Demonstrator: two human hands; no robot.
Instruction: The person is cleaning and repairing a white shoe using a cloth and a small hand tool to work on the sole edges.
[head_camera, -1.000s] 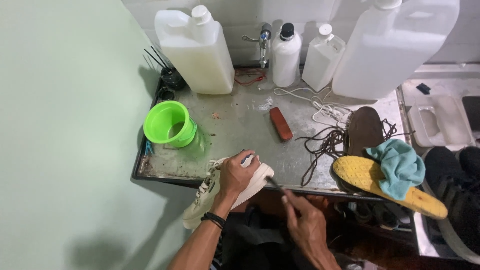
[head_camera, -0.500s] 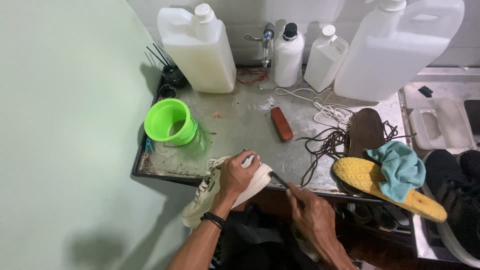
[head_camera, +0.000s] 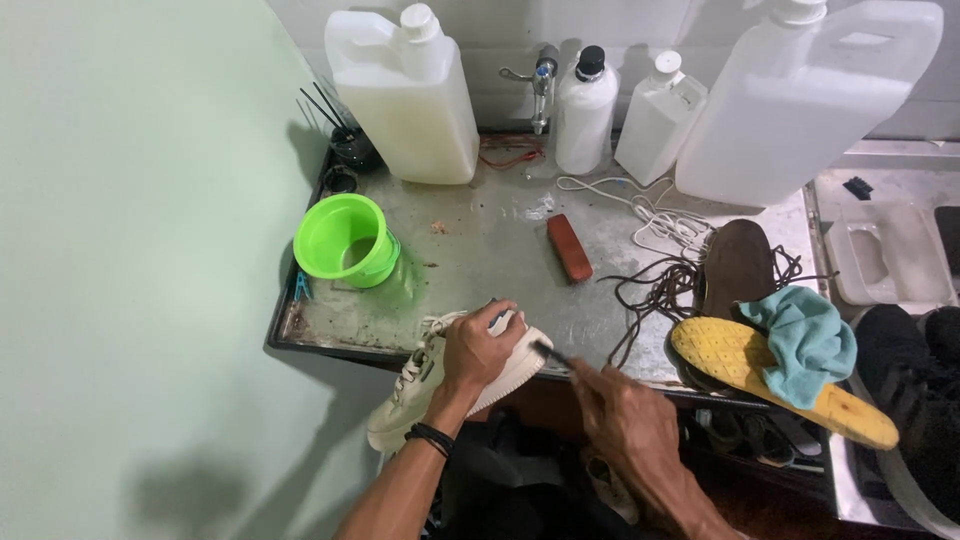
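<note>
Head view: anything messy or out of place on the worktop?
Yes. Dark laces lie tangled and white laces loose across the metal worktop, and a yellow insole under a teal cloth overhangs its front edge.

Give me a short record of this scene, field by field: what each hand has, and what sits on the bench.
Left hand: grips a pale sneaker at the front edge of the metal bench
Right hand: holds a thin dark tool, its tip at the sneaker's sole edge
Near left: green cup
Bench middle: small reddish-brown block
Back row: white jugs and bottles, a tap between them
Right side: tangled laces, yellow insole under a teal cloth
</note>
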